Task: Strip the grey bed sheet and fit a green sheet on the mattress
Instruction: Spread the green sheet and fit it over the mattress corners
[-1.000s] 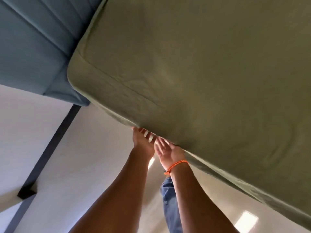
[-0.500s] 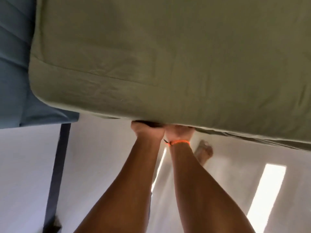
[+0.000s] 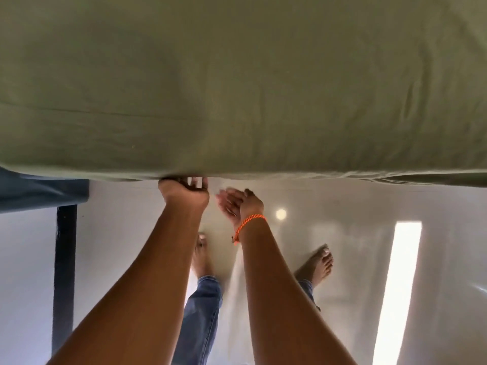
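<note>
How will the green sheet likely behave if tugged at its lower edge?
Probably floppy: the green sheet creases and bunches where the left hand grips its hem. Likely light, since one grip gathers it. It may spring back, as it looks stretched over the mattress.

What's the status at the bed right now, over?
Left hand curled at the bottom edge of the olive-green fabric sheet. Right hand open, off the sheet. Nothing in the way.

I can read no text, label, brand, number or sign anywhere in my view of this scene.
</note>
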Tool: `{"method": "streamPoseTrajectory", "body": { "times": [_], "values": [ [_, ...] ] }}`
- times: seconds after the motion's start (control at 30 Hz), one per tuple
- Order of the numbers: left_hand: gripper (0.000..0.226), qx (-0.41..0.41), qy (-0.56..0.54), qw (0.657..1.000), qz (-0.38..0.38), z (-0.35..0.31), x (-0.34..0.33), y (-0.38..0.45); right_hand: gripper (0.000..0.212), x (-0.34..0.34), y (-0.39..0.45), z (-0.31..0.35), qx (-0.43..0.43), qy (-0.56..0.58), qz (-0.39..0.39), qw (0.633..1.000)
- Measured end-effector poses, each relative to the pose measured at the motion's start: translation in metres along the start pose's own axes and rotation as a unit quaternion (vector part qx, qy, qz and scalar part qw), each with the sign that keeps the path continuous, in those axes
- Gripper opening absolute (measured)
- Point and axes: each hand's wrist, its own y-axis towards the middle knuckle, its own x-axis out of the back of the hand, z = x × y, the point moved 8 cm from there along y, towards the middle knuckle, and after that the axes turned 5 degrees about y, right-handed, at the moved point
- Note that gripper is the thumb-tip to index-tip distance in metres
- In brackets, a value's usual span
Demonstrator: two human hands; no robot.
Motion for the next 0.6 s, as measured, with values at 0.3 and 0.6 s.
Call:
{"method": "streamPoseTrajectory", "body": {
  "times": [0.3, 0.6],
  "values": [
    [0.041, -0.013, 0.093, 0.996, 0.011, 0.108, -0.022, -0.037, 0.021, 0.115, -0.078, 0.147, 0.285, 0.154, -0.053, 0.945],
    [0.033, 0.093, 0.038, 0.989, 0.106, 0.302, -0.152, -0.101, 0.022, 0.169, -0.096, 0.283, 0.255, 0.314, -0.030, 0.914]
  ]
}}
